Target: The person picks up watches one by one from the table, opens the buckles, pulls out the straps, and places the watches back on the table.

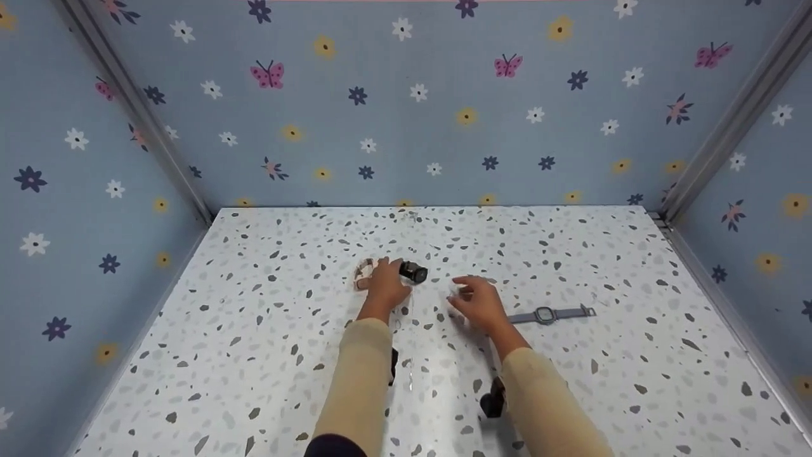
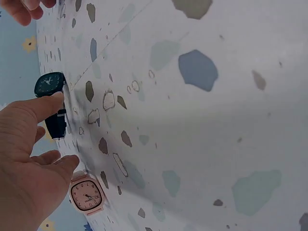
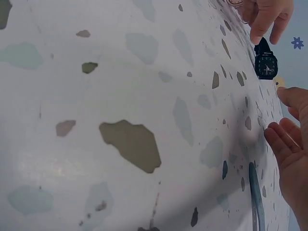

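Note:
A black wristwatch (image 1: 414,273) with a dark square face lies toward the back middle of the table. My left hand (image 1: 385,282) is at its strap, thumb on one side and fingers on the other, pinching it. Close beside that hand, on its left, sits a pink wristwatch (image 2: 86,195), its strap looped. My right hand (image 1: 480,304) hovers to the right of the black watch, holding nothing, with its fingers loosely bent and thumb apart. A grey-blue wristwatch (image 1: 545,315) lies stretched flat to the right of my right wrist.
The white speckled table (image 1: 254,355) ends at a blue flowered back panel (image 1: 406,127). Similar panels with metal corner posts (image 1: 149,120) stand at both sides. Dark wrist-camera mounts (image 1: 493,398) hang beneath my forearms, close over the table.

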{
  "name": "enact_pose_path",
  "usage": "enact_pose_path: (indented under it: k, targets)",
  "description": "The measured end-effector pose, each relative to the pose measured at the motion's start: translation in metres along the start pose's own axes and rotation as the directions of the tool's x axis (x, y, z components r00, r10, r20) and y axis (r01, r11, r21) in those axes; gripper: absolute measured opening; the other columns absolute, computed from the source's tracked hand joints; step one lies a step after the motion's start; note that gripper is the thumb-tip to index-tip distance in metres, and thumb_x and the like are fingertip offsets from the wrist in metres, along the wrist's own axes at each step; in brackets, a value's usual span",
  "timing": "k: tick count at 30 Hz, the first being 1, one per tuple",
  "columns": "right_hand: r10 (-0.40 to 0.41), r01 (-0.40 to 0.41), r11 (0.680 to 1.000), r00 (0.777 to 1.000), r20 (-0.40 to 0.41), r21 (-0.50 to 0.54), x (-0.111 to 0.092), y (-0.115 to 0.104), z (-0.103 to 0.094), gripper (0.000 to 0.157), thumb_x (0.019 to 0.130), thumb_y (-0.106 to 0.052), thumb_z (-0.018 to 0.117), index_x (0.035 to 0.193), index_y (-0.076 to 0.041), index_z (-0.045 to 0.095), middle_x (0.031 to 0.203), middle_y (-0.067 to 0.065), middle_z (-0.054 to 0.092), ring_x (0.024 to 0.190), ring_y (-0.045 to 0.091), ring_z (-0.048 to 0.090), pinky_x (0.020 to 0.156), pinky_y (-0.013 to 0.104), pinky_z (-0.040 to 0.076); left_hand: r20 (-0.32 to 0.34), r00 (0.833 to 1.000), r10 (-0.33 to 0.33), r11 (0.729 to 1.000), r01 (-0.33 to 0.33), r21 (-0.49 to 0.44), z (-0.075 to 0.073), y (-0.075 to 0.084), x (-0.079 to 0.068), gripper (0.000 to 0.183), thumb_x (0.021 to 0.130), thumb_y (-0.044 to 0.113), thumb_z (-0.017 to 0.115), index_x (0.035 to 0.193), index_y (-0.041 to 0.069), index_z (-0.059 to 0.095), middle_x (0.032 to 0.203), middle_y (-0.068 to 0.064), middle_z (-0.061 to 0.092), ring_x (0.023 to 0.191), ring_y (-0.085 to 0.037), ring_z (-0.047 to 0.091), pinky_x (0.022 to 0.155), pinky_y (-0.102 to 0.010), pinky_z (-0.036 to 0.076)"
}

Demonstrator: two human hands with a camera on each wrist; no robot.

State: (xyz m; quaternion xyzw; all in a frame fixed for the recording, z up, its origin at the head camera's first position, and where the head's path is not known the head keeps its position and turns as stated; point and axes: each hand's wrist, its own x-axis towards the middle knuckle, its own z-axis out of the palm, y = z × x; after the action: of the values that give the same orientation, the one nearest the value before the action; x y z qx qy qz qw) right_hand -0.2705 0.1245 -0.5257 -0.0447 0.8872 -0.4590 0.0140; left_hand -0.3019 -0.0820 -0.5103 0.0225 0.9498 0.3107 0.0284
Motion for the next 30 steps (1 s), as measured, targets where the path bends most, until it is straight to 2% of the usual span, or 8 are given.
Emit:
enact_pose_path:
  k: [3, 6, 11, 14, 20, 30]
  targets:
    - [-0.017, 0.018, 1.000, 1.000, -0.012, 0.024, -0.001, 0.000, 0.000, 0.042, 0.085, -0.009, 0.074, 0.126, -0.004, 0.063, 0.121, 0.016, 0.062, 0.107, 0.031, 0.063, 0.094, 0.041, 0.051, 0.028, 0.999, -0.026, 1.000, 0.025, 0.012, 0.001, 0.000, -0.002, 0.050, 0.089, 0.010, 0.070, 0.135, 0.000, 0.054, 0.142, -0.024, 0.044, 0.131, -0.039, 0.042, 0.108, -0.050, 0.036]
    - [-0.043, 0.045, 0.998, 0.998, -0.034, 0.045, -0.003, 0.000, -0.002, 0.043, 0.084, -0.008, 0.074, 0.125, -0.002, 0.063, 0.120, 0.018, 0.062, 0.106, 0.032, 0.063, 0.094, 0.041, 0.051, 0.022, 0.999, -0.029, 0.999, 0.029, 0.016, 0.002, 0.002, -0.004, 0.034, 0.089, 0.006, 0.068, 0.122, -0.001, 0.064, 0.126, -0.020, 0.055, 0.119, -0.036, 0.052, 0.102, -0.048, 0.043]
    - [-0.031, 0.033, 0.998, 0.998, -0.052, 0.044, -0.005, 0.002, -0.004, 0.042, 0.085, -0.009, 0.074, 0.125, -0.003, 0.063, 0.122, 0.017, 0.061, 0.107, 0.032, 0.063, 0.094, 0.040, 0.051, 0.014, 0.999, 0.028, 0.999, -0.029, 0.043, 0.002, 0.007, -0.007, 0.016, 0.087, 0.005, 0.070, 0.101, -0.002, 0.072, 0.106, -0.016, 0.062, 0.103, -0.032, 0.060, 0.092, -0.044, 0.050]
    - [-0.002, 0.004, 0.998, 0.999, -0.040, 0.058, -0.007, 0.003, -0.004, 0.044, 0.085, -0.010, 0.075, 0.127, -0.003, 0.062, 0.126, 0.016, 0.060, 0.110, 0.032, 0.062, 0.095, 0.040, 0.051, 0.021, 0.999, 0.040, 0.998, -0.041, 0.038, 0.004, 0.006, -0.009, 0.016, 0.087, 0.008, 0.073, 0.100, -0.002, 0.073, 0.102, -0.015, 0.064, 0.101, -0.030, 0.061, 0.090, -0.042, 0.051]
    - [0.046, -0.042, 0.991, 0.999, -0.026, 0.124, -0.010, 0.007, -0.007, 0.049, 0.084, -0.010, 0.077, 0.130, -0.005, 0.060, 0.131, 0.013, 0.057, 0.115, 0.031, 0.059, 0.098, 0.041, 0.049, 0.002, 0.999, 0.048, 0.998, -0.048, -0.039, 0.005, 0.001, -0.015, 0.015, 0.084, 0.008, 0.076, 0.096, -0.001, 0.074, 0.098, -0.012, 0.067, 0.099, -0.029, 0.062, 0.089, -0.042, 0.052]
    - [0.095, -0.089, 0.976, 0.995, -0.019, 0.199, -0.019, 0.012, -0.018, 0.045, 0.087, -0.010, 0.073, 0.129, -0.002, 0.058, 0.128, 0.018, 0.058, 0.117, 0.033, 0.057, 0.091, 0.040, 0.053, -0.006, 0.995, 0.104, 0.991, -0.104, -0.089, 0.002, -0.006, -0.024, 0.013, 0.080, 0.009, 0.077, 0.089, 0.000, 0.075, 0.089, -0.010, 0.069, 0.090, -0.027, 0.064, 0.082, -0.040, 0.054]
